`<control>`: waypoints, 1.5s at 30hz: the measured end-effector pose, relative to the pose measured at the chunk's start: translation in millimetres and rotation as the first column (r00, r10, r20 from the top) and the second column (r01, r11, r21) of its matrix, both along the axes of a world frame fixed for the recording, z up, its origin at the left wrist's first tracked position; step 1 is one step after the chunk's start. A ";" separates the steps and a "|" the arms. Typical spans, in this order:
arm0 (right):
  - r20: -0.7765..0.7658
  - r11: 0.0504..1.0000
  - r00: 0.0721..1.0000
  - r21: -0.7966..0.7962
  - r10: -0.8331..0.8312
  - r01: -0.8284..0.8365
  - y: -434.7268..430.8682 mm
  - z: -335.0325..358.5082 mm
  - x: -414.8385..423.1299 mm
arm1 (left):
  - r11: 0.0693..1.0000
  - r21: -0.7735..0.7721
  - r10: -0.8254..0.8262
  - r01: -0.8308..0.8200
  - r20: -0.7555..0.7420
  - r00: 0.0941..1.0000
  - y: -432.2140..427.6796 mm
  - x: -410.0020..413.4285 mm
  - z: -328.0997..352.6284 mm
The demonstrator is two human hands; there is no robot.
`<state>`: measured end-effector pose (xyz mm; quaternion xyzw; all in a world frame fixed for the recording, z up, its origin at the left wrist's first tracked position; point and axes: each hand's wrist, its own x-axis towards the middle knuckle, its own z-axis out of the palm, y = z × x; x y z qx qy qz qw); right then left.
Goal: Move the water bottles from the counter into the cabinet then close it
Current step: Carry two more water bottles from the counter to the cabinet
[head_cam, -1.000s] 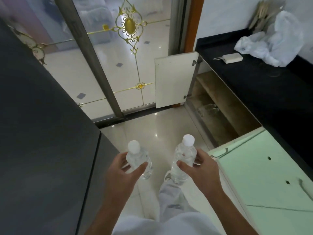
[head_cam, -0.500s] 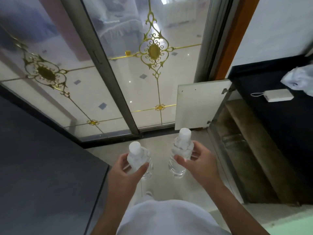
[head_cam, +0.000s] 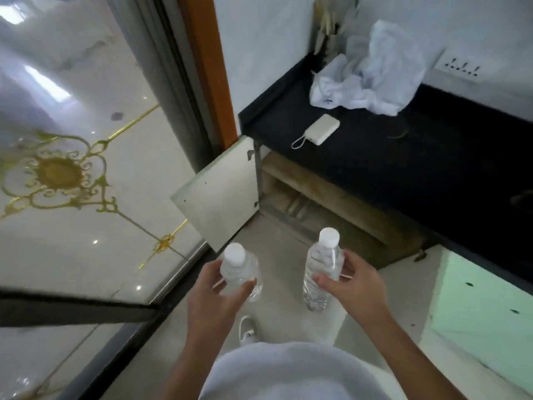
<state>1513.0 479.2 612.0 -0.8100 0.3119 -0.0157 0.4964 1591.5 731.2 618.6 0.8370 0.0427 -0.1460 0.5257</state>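
Cabinet [head_cam: 331, 203] open — hands [head_cam: 215, 295] [head_cam: 353, 284] gripping clear bottles [head_cam: 239, 269] [head_cam: 321, 272].

Clear bottles [head_cam: 323, 269] with white caps, black counter [head_cam: 403, 157], gold scrollwork on glass door [head_cam: 57, 174].

Power bank [head_cam: 320, 129] lies on counter [head_cam: 432, 168], above open cabinet [head_cam: 331, 206].
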 end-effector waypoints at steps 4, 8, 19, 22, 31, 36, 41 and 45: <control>-0.027 0.965 0.965 0.003 -0.263 0.263 -5.1 -0.8 -10.9 | 0.965 0.050 -0.258 0.258 -0.014 0.966 -37.5 53.9 0.2; -0.083 0.893 0.890 0.011 -0.448 0.451 -13.7 -7.9 -24.0 | 0.906 0.051 -0.418 0.420 -0.050 0.907 -79.3 83.3 -4.6; -0.163 0.866 0.870 0.122 -0.465 0.486 -52.7 -60.5 30.6 | 0.884 0.062 -0.451 0.464 -0.152 0.879 -126.0 118.5 -30.5; -0.186 0.892 0.898 0.149 -0.400 0.428 -61.2 -74.0 56.8 | 0.895 0.125 -0.407 0.428 -0.160 0.899 -125.8 131.7 -37.0; -0.241 0.886 0.877 0.113 -0.415 0.450 -57.1 -95.9 105.9 | 0.881 0.103 -0.426 0.462 -0.255 0.868 -130.3 197.2 -73.3; -0.288 0.868 0.840 0.053 -0.461 0.494 -39.6 -123.8 125.4 | 0.843 0.041 -0.503 0.536 -0.292 0.814 -132.0 233.6 -118.2; -0.324 0.828 0.796 0.061 -0.511 0.557 -25.5 -157.1 141.8 | 0.834 -0.003 -0.521 0.552 -0.334 0.785 -134.8 257.2 -149.7; -0.353 0.831 0.787 0.045 -0.505 0.554 -28.8 -189.7 155.4 | 0.841 0.008 -0.507 0.542 -0.339 0.792 -142.6 265.4 -178.8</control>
